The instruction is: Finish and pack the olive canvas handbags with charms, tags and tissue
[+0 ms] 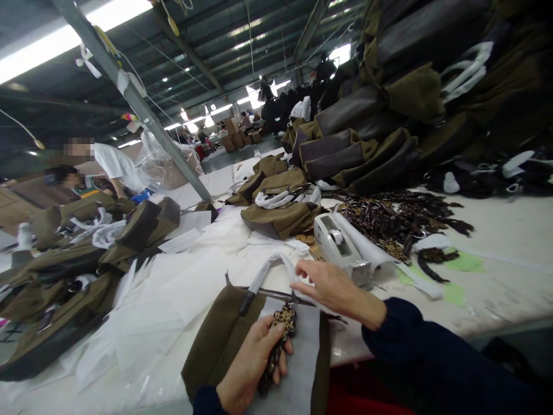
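While the long work table (488, 248) runs off ahead of me under heaped olive bags (367, 127), I'm on the one olive fabric bag (216, 340) lying right at my hands, and it looks like soft, light stuff that will flop unless I pin it by its flat panel. A white interlining sheet (294, 351) lies across it, thin and likely slippery, so easy to shift. My right hand (334, 290) reaches in from the right, palm down, fingers loose and spread, just by a white strap (263, 275); I can't tell if they touch it. My left hand (250, 369) comes up from below, fingers clenched round a leopard-print charm (286, 320), small and fairly stiff, best gripped by its body, not the dark strap (270, 369) dangling below.
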Tool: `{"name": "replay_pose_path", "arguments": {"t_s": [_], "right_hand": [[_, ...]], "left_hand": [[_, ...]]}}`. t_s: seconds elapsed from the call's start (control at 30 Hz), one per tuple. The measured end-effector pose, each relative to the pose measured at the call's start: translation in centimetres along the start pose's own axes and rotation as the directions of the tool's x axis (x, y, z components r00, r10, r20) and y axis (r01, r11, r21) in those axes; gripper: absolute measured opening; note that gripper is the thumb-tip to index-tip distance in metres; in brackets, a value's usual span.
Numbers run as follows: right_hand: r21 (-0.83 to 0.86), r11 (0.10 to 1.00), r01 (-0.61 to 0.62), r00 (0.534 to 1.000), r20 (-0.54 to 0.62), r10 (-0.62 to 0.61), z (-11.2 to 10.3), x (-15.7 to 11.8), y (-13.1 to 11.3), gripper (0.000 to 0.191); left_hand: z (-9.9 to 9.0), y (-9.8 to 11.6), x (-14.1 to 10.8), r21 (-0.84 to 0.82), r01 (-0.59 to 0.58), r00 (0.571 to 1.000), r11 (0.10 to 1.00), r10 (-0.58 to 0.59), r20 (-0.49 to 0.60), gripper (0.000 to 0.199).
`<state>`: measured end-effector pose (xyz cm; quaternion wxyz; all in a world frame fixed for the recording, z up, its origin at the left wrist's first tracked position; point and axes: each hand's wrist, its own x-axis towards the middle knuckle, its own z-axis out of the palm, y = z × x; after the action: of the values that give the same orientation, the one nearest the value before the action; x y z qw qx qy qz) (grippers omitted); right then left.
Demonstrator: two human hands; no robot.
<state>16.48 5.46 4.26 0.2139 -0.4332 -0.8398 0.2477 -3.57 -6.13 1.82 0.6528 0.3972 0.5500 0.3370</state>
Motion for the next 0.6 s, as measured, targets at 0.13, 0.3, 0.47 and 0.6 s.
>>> {"name": "replay_pose_path", "arguments": {"t_s": [0.13, 0.3, 0.47, 0.6], "right_hand": [[0.08, 0.97, -0.231, 0.973, 0.013, 0.23, 3.7, 4.1, 2.7, 0.04], [0.353, 0.899, -0.261, 0.958, -0.022, 0.287, 7.3, 5.6, 3.9, 0.033], [0.666, 0.725, -0.174, 0.895, -0.2, 0.399, 8.0, 3.9, 3.9, 0.036], [0.802, 0.584, -0.128, 0.787, -0.276, 0.551, 8.3, 2.4, 4.0, 0.045]], "left_hand": [[-0.2, 0.6, 0.1, 0.005, 0.014, 1.0, 1.0, -0.014, 0.016, 0.037], [0.0, 0.9, 0.0, -0.006, 0.01, 1.0, 1.0, -0.01, 0.022, 0.036], [-0.2, 1.3, 0.2, 0.003, -0.001, 0.999, 1.0, 0.0, 0.038, 0.039], [-1.7, 2.8, 1.2, 0.097, 0.012, 0.997, 0.995, -0.019, 0.072, 0.043]]}}
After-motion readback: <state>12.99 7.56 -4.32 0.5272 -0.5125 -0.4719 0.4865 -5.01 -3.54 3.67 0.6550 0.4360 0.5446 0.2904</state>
